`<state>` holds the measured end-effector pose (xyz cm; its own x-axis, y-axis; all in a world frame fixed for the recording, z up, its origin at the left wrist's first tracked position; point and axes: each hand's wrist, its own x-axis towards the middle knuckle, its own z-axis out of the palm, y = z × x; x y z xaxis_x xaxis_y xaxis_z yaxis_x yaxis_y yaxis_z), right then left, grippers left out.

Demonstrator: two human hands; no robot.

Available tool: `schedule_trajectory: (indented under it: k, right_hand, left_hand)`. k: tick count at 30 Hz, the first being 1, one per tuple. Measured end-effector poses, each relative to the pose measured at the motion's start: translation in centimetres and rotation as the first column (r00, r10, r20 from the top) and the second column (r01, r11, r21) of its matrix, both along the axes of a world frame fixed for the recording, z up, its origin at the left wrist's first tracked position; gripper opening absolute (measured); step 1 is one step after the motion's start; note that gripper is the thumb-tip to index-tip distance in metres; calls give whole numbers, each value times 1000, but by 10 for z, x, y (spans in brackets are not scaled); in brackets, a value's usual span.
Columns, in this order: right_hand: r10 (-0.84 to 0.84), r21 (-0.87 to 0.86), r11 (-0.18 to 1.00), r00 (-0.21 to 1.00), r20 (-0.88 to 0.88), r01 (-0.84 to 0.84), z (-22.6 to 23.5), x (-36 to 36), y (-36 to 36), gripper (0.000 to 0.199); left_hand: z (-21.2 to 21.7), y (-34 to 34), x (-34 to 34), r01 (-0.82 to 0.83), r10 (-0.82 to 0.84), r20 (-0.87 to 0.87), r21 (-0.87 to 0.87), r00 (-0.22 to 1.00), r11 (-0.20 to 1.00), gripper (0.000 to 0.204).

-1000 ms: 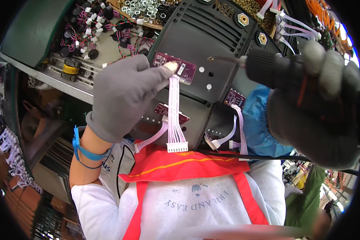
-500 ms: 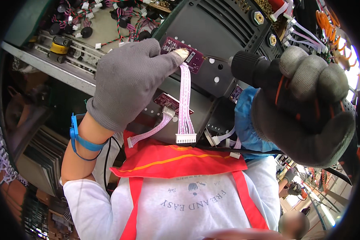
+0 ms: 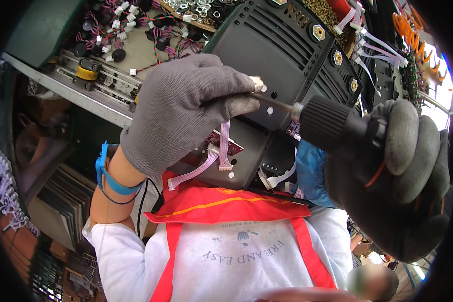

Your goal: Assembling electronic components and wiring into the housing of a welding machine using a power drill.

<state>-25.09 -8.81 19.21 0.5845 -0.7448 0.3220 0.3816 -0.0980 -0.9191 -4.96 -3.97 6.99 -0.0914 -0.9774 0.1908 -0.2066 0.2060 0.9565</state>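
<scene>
My left hand, in a grey knit glove, is closed in a pinch above the black metal panel. Its fingertips meet the tip of a driver bit; whatever sits between them is hidden. My right hand, also gloved, grips a black power screwdriver with its bit pointing left. Beneath my left hand a ribbon cable with a white plug hangs down, and the upper circuit board is covered. A second dark red circuit board lies lower on the adjoining panel, with another ribbon cable plugged in.
Small black round parts with twisted wires lie at the upper left, near loose nuts. A metal rail with a yellow-and-black piece runs along the left. More panels with brass fittings stand at right, near bundled white cables.
My left fingers have left the upper circuit board and closed at the bit's tip. My right hand and the screwdriver have moved lower and slightly right. The view has shifted a little.
</scene>
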Motion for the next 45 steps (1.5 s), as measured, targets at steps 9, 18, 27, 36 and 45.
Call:
schedule_trajectory:
  k: [9,18,27,36,45]
  right_hand:
    - [-82,16,997,995,59,81,1,-3,4,21]
    - [-109,31,994,992,69,107,3,-6,9,24]
    - [-139,59,989,989,53,136,3,-9,7,27]
    - [-105,-92,988,979,172,122,-20,0,9,30]
    - [-202,-34,975,941,270,219,6,-7,4,27]
  left_hand:
    - [-1,4,1,-26,17,-119,-73,993,997,31]
    - [1,5,-4,-11,10,-15,-106,1000,994,34]
    - [4,7,0,-17,20,25,-102,999,995,35]
    - [19,10,-7,8,1,46,-194,999,981,32]
    - [9,3,-7,-86,84,-62,-40,995,996,30]
